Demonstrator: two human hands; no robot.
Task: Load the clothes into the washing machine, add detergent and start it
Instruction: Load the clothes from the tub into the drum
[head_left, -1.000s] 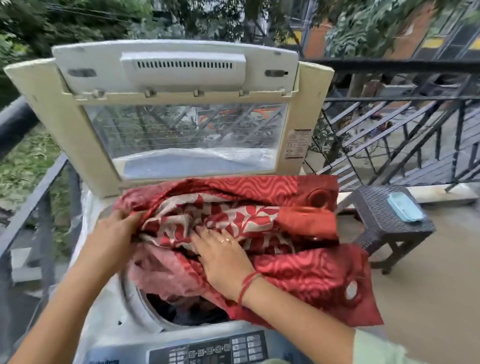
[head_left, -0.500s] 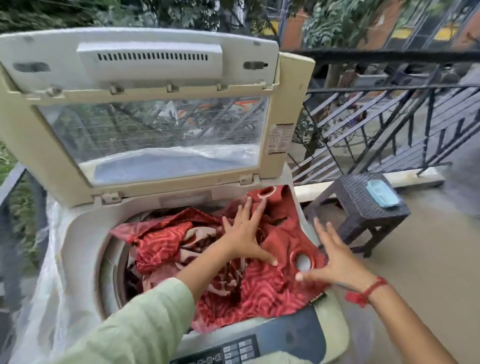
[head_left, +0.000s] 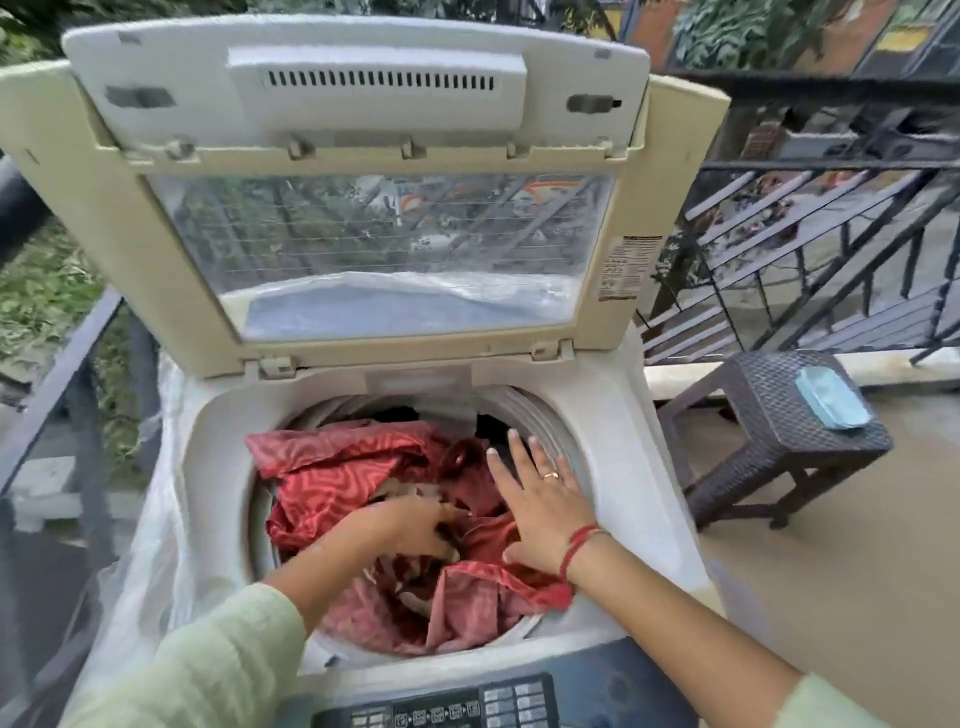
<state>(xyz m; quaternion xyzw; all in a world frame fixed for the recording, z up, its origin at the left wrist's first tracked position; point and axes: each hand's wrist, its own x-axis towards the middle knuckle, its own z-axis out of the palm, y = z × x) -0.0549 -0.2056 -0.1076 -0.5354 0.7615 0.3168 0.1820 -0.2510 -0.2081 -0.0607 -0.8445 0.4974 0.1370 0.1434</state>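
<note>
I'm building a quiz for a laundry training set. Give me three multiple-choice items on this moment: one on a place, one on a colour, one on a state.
1. Where does the light blue object lie?
A. On the dark woven stool
B. On the control panel
C. Inside the drum

2. What colour is the main fabric in the drum?
A. Plain white
B. Red with a pale pattern
C. Dark green

3. How is the washing machine lid?
A. Shut
B. Raised open
C. Taken off

Answers:
1. A, it rests on top of the woven stool, to the right of the machine.
2. B, the red patterned cloth fills the drum under the left hand and right hand.
3. B, the lid stands up behind the drum opening.
</note>
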